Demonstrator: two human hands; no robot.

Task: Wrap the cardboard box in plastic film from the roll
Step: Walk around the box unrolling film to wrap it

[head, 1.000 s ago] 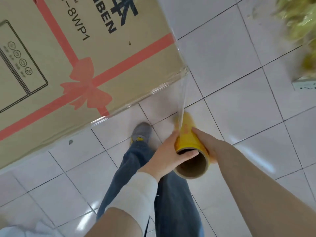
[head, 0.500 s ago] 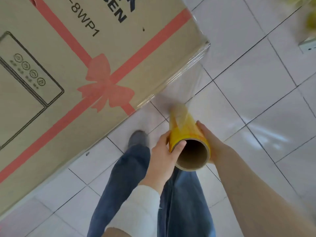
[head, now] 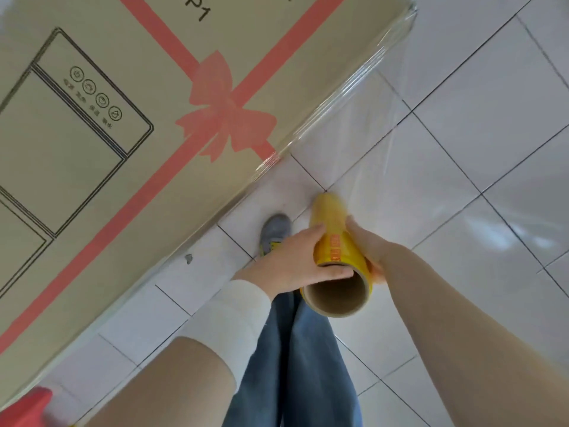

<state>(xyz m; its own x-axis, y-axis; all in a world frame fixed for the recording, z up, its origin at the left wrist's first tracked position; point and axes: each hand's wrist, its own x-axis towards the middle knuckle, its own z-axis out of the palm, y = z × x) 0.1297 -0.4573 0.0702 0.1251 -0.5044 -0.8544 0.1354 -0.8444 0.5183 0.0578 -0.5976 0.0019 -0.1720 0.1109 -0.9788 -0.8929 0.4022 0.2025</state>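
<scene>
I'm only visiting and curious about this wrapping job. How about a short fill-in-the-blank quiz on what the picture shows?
1. The left hand and the right hand both hold a roll coloured ____.
2. Clear film stretches from that roll to the cardboard box, which is printed with a pink ribbon tied in a ____.
3. The floor is laid with white ____.

Missing words: yellow; bow; tiles.
</scene>
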